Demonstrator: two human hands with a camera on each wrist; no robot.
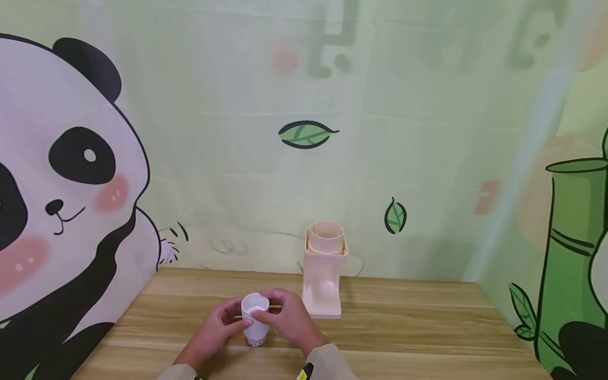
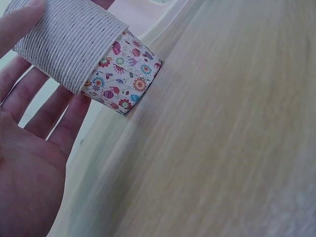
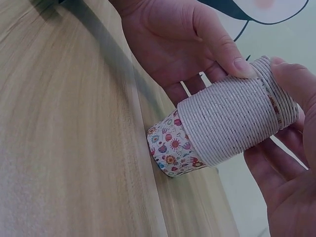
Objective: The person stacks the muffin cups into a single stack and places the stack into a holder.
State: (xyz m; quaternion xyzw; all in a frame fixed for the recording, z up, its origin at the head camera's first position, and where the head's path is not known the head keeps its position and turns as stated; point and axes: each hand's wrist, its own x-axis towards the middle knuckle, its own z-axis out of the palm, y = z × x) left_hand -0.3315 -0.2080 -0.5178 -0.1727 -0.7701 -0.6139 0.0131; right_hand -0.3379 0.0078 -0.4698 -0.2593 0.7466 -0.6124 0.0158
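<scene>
A tall stack of nested paper cups [image 1: 257, 333] stands upright between both hands, its base right at the wooden table top. White rolled rims run up most of its side, and the lowest cup [image 2: 121, 74] shows a colourful flower print. From the left, my left hand [image 1: 219, 326] grips the stack, thumb in front and fingers behind. My right hand [image 1: 293, 318] pinches the upper cups, thumb near the top rims. In the right wrist view, a narrow printed gap [image 3: 273, 102] parts the top few cups from those below.
Behind the right hand stands a pale pink dispenser [image 1: 323, 279] with a round open tube [image 1: 326, 238] on top and a flat base. A cloth backdrop [image 1: 228, 158] with a panda, leaves and bamboo rises at the table's [image 1: 418, 327] back edge.
</scene>
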